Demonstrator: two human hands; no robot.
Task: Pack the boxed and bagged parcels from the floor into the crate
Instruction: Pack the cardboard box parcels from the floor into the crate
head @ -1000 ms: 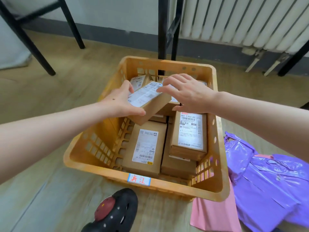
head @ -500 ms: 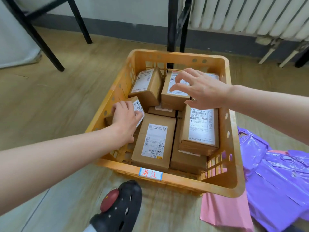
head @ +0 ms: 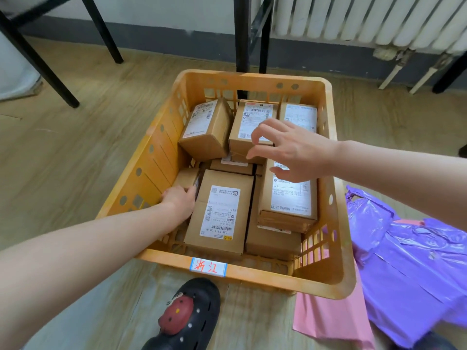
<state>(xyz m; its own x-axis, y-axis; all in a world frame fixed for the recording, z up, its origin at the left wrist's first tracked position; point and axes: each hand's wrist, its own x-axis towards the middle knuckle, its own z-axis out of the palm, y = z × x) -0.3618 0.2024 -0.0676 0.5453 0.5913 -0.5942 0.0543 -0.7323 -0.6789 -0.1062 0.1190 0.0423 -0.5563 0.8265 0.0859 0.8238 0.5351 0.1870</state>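
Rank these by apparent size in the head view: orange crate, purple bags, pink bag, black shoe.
1. orange crate
2. purple bags, cut off by the frame
3. pink bag and black shoe: these look alike and both are partly out of view, so they are unranked.

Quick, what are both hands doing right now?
Left hand: fingers curled on the small box by the left wall of the crate.
Right hand: open, holding nothing, above the boxes.

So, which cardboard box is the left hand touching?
The small brown cardboard box, between the left wall of the orange plastic crate and the large front box.
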